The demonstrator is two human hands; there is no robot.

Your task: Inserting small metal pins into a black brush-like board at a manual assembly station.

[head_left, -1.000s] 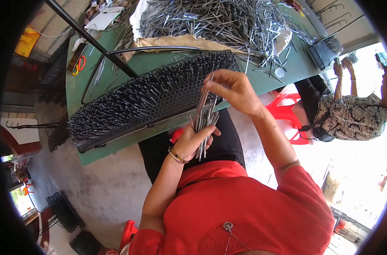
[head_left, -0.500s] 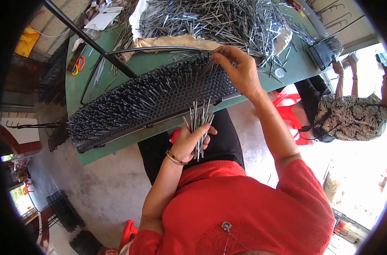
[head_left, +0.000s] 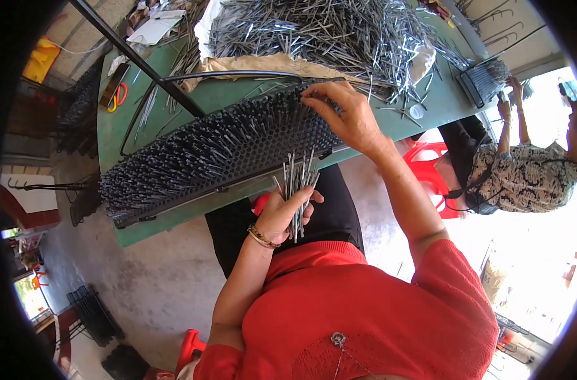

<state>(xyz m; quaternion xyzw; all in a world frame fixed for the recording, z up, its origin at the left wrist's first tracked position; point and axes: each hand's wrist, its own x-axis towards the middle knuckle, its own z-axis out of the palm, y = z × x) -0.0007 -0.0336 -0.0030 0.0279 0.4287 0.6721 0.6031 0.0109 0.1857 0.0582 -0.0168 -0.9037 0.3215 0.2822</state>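
rack (head_left: 219, 152) mostly pinned | left hand (head_left: 282, 212) clamps pin bundle (head_left: 298, 190) | right hand (head_left: 345, 114) pinches at top edge — big loose pile (head_left: 326, 31) left

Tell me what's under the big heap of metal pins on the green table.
Under the pin heap a white sheet and tan paper show at its edges, on the green table. What lies beneath the heap's middle is covered.

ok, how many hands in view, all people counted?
4: left hand gripping the pin bundle, right hand on the studded black panel, co-worker's two hands raised at far right.
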